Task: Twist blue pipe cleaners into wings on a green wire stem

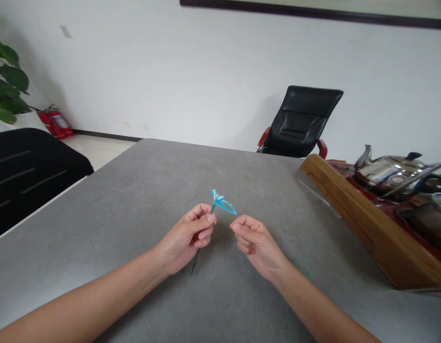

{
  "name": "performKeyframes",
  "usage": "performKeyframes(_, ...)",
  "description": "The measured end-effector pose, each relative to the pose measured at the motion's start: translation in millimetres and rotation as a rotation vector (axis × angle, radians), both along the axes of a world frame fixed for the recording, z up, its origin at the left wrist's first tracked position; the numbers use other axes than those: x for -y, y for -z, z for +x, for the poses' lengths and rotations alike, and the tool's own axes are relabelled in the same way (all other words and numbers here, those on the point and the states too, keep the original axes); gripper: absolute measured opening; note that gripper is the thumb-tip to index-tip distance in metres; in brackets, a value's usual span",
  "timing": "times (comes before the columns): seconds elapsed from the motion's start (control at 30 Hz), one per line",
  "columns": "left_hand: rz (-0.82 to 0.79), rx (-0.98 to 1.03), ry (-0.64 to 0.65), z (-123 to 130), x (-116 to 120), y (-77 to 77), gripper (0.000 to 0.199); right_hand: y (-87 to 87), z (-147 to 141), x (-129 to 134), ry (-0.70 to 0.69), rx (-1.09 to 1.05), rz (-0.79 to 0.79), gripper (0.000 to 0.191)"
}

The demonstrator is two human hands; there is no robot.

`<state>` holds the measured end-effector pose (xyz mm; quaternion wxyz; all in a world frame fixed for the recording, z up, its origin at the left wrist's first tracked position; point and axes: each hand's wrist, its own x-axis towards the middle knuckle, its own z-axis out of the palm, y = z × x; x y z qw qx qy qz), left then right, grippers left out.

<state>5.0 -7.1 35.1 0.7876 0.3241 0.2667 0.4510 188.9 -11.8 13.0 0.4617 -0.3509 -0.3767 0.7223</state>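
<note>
Your left hand (pixel 191 228) pinches the stem (pixel 212 208), the flower (pixel 217 200) at that hand's one o'clock over the worktop (pixel 134 190), while your right hand (pixel 254 243) pinches nothing visible, and a slack left pinch could let the stem twist.

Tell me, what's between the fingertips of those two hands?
Between the left hand and right hand, the head view shows only grey tabletop; part of the blue piece appears just higher in the picture.

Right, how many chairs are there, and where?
2: one chair beyond the far edge of the table, another chair at its left side, partly cut off. Others may be hidden.
</note>
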Motion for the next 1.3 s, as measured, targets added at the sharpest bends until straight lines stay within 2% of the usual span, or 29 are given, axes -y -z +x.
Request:
performKeyframes(0.3, 0.009, -0.063, -0.042, -3.4, -3.5, -6.0, 0.015, -0.4, 5.9, -7.5, 0.074, 0.022, -0.022, 0.022)
performKeyframes(0.67, 0.014, -0.026, -0.06, -4.7, -3.6, -7.4, 0.009, 11.5, 16.7, -18.4, 0.303, 0.285, 0.014, 0.022)
performKeyframes(0.73, 0.032, -0.059, -0.053, -4.9, -3.4, -7.1, 0.009, 12.9, 18.8, -19.7, 0.33, 0.469, 0.125, 0.021)
performKeyframes(0.87, 0.077, -0.12, -0.059, -4.8, -0.3, -9.2, 0.012, 1.3, 19.9, -15.0, 0.401, 1.046, 0.668, 0.029)
performKeyframes(0.93, 0.095, -0.155, -0.064, -3.6, 2.2, -11.0, 0.014, -9.3, 15.9, -8.0, 0.456, 1.206, 0.85, 0.038)
performKeyframes(0.97, 0.1, -0.174, -0.054, -2.7, 3.5, -11.9, 0.015, -14.2, 12.1, -4.1, 0.441, 1.214, 0.897, 0.042)
performKeyframes(1.03, 0.099, -0.202, -0.048, -0.6, 6.6, -13.6, 0.016, -20.6, 1.0, 3.1, 0.328, 1.088, 0.907, 0.041)
performKeyframes(1.1, 0.094, -0.226, -0.027, 1.4, 9.8, -15.1, 0.018, -22.0, -12.5, 7.7, 0.164, 0.803, 0.774, 0.035)
performKeyframes(1.17, 0.089, -0.243, 0.001, 2.6, 12.4, -16.3, 0.02, -20.3, -24.2, 9.8, 0.0, 0.5, 0.562, 0.031)
performKeyframes(1.23, 0.086, -0.27, 0.026, 2.8, 13.9, -17.0, 0.022, -18.6, -30.6, 10.9, -0.023, 0.351, 0.404, 0.03)
performKeyframes(1.3, 0.091, -0.316, 0.026, 2.5, 14.1, -16.8, 0.023, -19.1, -31.2, 12.4, 0.023, 0.326, 0.307, 0.031)
